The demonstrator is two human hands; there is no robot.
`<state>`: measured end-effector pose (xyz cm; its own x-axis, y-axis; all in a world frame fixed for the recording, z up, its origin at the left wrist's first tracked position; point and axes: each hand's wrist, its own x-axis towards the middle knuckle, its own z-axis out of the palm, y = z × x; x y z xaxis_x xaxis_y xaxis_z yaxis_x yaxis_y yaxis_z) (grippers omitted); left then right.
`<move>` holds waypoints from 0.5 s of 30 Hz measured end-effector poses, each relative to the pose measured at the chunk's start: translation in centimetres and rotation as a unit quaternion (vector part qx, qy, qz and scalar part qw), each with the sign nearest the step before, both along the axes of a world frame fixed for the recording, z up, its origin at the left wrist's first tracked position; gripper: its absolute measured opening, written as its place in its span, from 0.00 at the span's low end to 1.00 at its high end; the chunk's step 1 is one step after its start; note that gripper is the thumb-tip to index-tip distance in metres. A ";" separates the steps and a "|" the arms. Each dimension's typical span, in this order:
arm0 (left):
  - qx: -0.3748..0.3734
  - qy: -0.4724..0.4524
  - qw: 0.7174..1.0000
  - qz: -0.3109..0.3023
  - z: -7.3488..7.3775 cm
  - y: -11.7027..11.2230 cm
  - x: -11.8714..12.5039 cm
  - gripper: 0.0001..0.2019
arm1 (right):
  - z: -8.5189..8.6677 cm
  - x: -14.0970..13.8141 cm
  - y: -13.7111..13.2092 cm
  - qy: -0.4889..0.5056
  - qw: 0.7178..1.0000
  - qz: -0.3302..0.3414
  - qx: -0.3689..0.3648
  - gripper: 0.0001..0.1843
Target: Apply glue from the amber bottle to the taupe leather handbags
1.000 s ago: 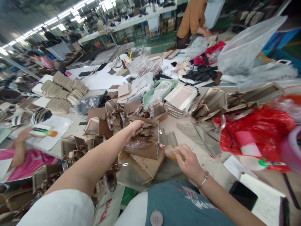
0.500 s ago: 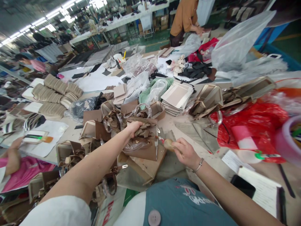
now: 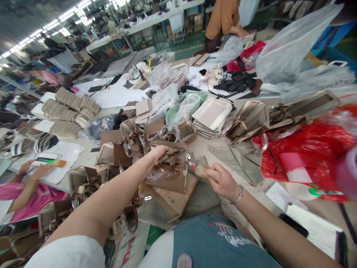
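Observation:
A tan handbag stands on a brown cardboard box in front of me, clear plastic wrapped round its handles. My left hand grips it at the top, closed on the bunched brown cloth there; some fingers are hidden. Closed round a tool's bulbous, pale-brown handle, my right hand is just right of the bag. The tool's neck looks red and white, and its thin tip points at the bag's side edge; whether it touches is unclear. A small metal clasp sticks out beside that edge.
More tan bags crowd the left. Behind lie stacked panels; red plastic, a notebook and a dark phone lie to the right. A co-worker's hands are at far left; another person stands at the back.
The view has shifted slightly, bringing both hands of the co-worker at left into sight. My hands keep nearly the same place on the bag and the tool.

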<state>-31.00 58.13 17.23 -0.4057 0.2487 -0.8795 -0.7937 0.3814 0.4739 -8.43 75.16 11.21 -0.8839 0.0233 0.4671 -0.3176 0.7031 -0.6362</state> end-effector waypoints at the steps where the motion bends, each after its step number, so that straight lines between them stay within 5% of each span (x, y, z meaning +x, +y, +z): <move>1: 0.000 0.000 1.000 0.001 0.0 0.0 0.0 0.07 | 0.2 -0.2 0.3 0.004 1.000 -0.002 0.002 0.14; 15: -0.008 -0.014 1.000 -0.002 -0.4 0.3 -0.5 0.09 | 0.5 -1.6 1.8 0.050 0.999 0.014 -0.015 0.17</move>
